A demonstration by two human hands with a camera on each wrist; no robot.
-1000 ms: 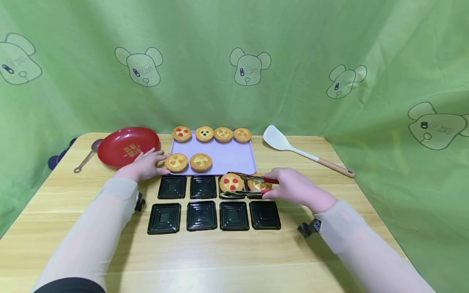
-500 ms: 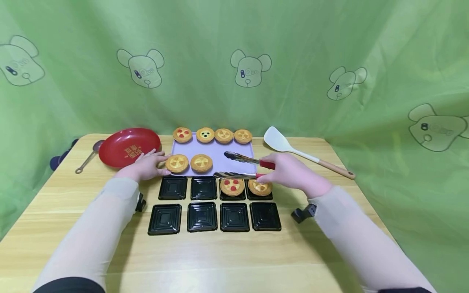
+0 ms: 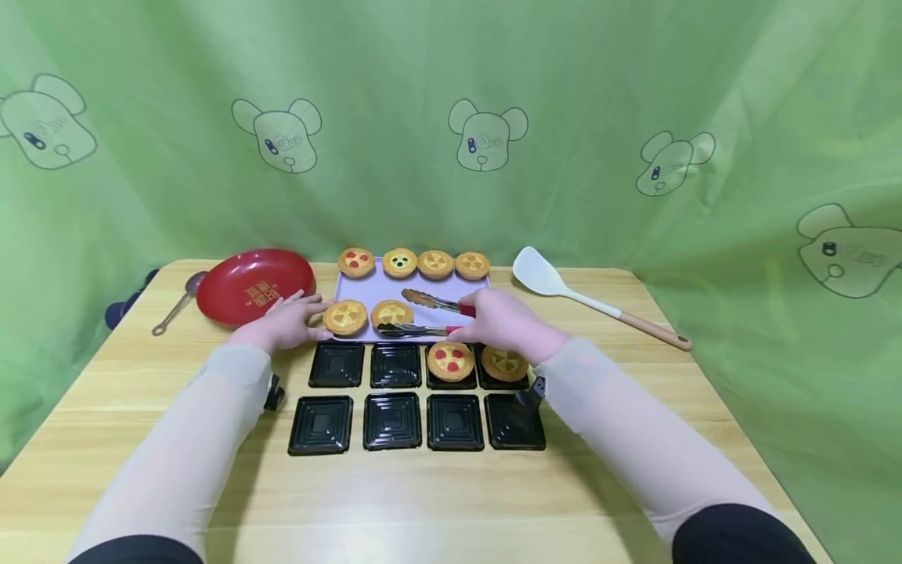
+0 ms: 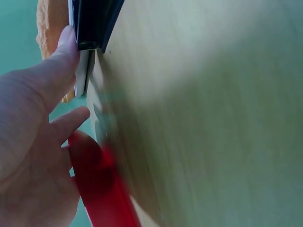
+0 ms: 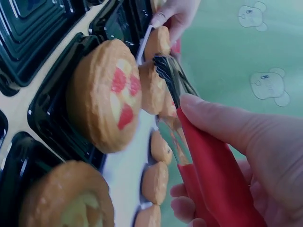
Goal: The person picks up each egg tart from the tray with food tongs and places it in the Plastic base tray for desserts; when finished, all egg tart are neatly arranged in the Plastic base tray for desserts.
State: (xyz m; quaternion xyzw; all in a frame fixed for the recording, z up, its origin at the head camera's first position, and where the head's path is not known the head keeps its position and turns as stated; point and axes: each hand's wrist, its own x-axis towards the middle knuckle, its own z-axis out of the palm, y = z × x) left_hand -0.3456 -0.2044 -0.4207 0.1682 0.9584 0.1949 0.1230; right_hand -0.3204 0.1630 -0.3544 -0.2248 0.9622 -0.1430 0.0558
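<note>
My right hand (image 3: 503, 321) grips metal tongs (image 3: 431, 300) by their red handles (image 5: 213, 175). The tongs' jaws stand apart, around or just above the second front egg tart (image 3: 391, 311) on the lilac tray (image 3: 372, 288); contact cannot be told. Beside it on the tray lies another tart (image 3: 345, 317). My left hand (image 3: 282, 321) rests at the tray's front left corner, thumb (image 4: 66, 42) against its edge and the other fingers spread. In black square containers sit a red-topped tart (image 3: 450, 361) and a yellow one (image 3: 504, 363).
Several tarts (image 3: 435, 265) line the tray's back edge. Several black containers (image 3: 392, 421) stand bare in front. A red plate (image 3: 257, 286) and a spoon (image 3: 176, 304) lie left, a white spatula (image 3: 564, 288) right. A green curtain (image 3: 395, 196) hangs behind.
The tongs have left the red-topped tart in its container and moved back and left, opened, to the second front tart on the tray. My left hand has stayed at the tray's corner.
</note>
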